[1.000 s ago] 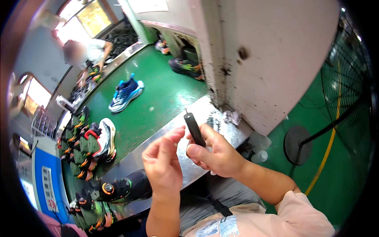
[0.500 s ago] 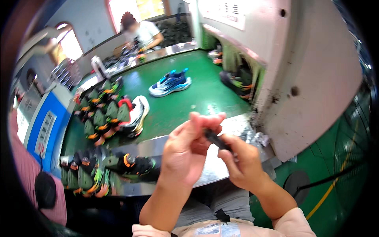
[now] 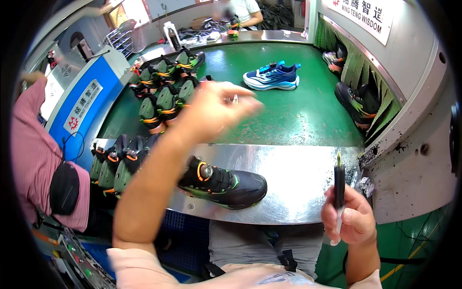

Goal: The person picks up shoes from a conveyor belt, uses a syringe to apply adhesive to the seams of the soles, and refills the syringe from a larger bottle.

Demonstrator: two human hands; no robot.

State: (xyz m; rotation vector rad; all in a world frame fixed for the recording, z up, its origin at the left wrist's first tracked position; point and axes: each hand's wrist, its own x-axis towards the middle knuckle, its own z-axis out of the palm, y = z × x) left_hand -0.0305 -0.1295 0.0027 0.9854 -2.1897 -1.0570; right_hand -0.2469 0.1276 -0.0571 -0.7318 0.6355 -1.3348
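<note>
- Nearest the body, at the lower right, the right hand [image 3: 353, 219] has its fingers [image 3: 358, 226] clenched around a slim black tool [image 3: 340, 180], held upright just over the front edge of the metal worktop [image 3: 298, 178].
- Just left of that hand, a black shoe [image 3: 224, 183] with orange and green trim lies on the worktop, toe pointing right, apart from both hands.
- Further left, at the worktop's left end, dark green shoes [image 3: 118, 161] with orange accents stand packed side by side.
- A person in a pink sleeve [image 3: 36, 159] stands at the left edge.
- Above the black shoe, the left hand [image 3: 211, 111] is raised over the green conveyor belt [image 3: 298, 115], blurred; its fingers [image 3: 240, 96] stretch out to the right, and whether they pinch anything cannot be told.
- More green shoes [image 3: 168, 91] cluster on the belt's left side.
- Farther out, a blue and white shoe [image 3: 272, 77] sits alone on the belt.
- At the far end, another person [image 3: 240, 9] works at a metal counter.
</note>
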